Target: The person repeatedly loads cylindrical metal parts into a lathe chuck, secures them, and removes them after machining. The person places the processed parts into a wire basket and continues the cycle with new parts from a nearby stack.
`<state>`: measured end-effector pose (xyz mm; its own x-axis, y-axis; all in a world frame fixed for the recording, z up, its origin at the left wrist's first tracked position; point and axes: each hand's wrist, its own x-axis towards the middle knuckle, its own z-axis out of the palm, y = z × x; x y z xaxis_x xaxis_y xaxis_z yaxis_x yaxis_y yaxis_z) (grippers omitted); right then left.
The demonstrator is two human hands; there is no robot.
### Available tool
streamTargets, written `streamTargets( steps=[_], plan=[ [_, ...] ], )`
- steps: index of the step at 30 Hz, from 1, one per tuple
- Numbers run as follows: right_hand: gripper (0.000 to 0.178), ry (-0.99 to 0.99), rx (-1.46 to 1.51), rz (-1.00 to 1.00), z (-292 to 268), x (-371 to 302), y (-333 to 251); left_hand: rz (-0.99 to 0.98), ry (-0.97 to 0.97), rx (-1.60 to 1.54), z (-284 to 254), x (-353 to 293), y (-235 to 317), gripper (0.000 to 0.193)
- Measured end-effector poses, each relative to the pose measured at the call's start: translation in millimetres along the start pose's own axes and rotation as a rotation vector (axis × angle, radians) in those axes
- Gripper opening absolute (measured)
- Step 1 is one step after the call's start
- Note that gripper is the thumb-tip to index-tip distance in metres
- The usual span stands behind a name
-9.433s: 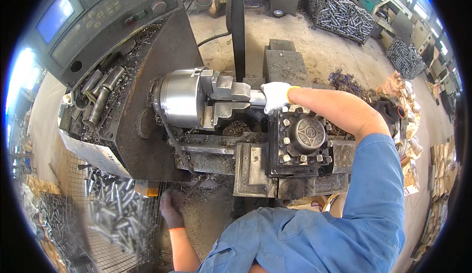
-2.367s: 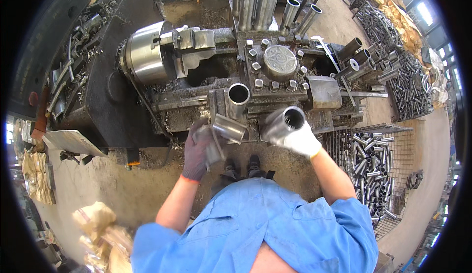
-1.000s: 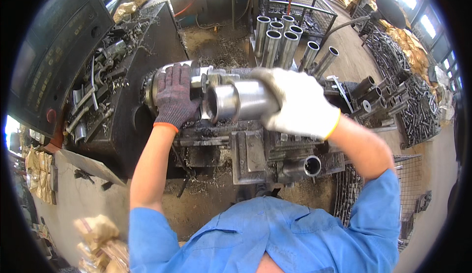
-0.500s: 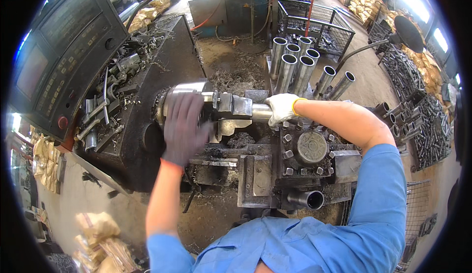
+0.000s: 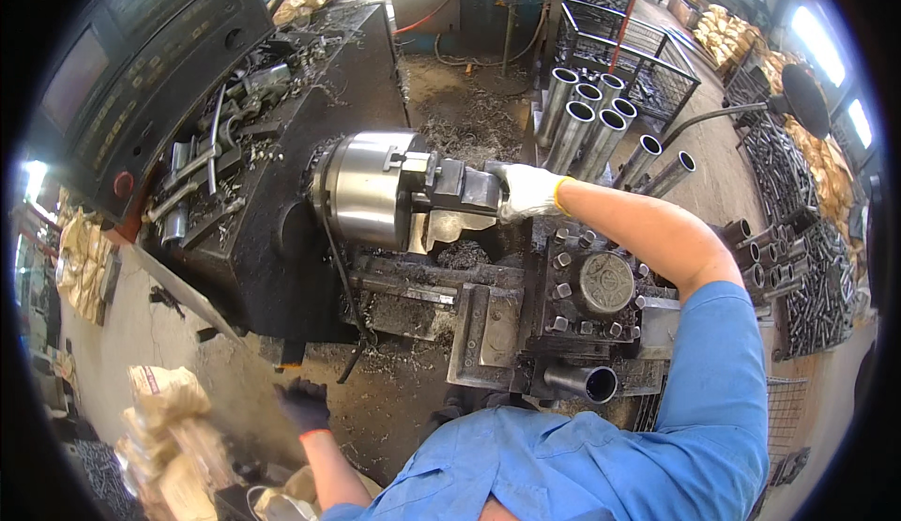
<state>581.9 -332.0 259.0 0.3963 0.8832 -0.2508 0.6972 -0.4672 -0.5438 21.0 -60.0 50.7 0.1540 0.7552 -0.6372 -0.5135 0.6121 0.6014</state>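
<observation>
My right hand (image 5: 530,191), in a white glove, is closed at the outer end of the jaws (image 5: 465,188) of a shiny lathe chuck (image 5: 364,188). The fingers wrap round the steel tube there, which the glove hides almost wholly. Low on the left, below the machine's front, hangs my left hand (image 5: 303,404) in a dark glove, away from the chuck. Motion and dark cloth blur its fingers, and nothing held shows in it. Right of the chuck and nearer to me stands the square tool post (image 5: 587,286) with several bolts.
A short dark tube (image 5: 587,383) lies in front of the tool post. Several upright steel tubes (image 5: 577,127) stand beyond my right forearm. A control panel (image 5: 141,80) rises at left, beside a bench (image 5: 328,99) of tools and swarf. Sacks (image 5: 169,427) sit lower left.
My left hand has dropped from in front of the chuck to low on the left. My right hand has moved in along the tube against the jaws, covering the bare length seen before.
</observation>
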Motion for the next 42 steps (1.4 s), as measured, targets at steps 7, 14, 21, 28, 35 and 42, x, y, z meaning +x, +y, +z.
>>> streamTargets(
  steps=[7, 14, 21, 28, 35, 42],
  plan=[
    [0.111, -0.125, 0.418, 0.034, -3, -1, 27, -0.178, -0.158, 0.194, -23, 52, 48, 0.046],
    [0.037, -0.480, -0.839, 0.224, -10, -73, 102, 0.043, -0.294, 0.389, -50, 85, 43, 0.034],
    [0.046, 0.358, -0.300, 0.265, -30, -235, 116, 1.106, 0.257, 1.273, 58, -60, 71, 0.055],
    [0.035, 0.638, -0.613, 0.774, 58, -343, 74, 2.060, -0.174, 1.414, 293, -122, 185, 0.058],
    [0.033, 0.776, -0.074, 0.757, 80, -410, 28, 1.503, 0.043, 1.940, 431, -64, 241, 0.067],
    [0.046, 0.731, 0.080, 0.719, 112, -445, -23, 1.823, -0.775, 1.211, 287, -176, 121, 0.032]
  ],
)
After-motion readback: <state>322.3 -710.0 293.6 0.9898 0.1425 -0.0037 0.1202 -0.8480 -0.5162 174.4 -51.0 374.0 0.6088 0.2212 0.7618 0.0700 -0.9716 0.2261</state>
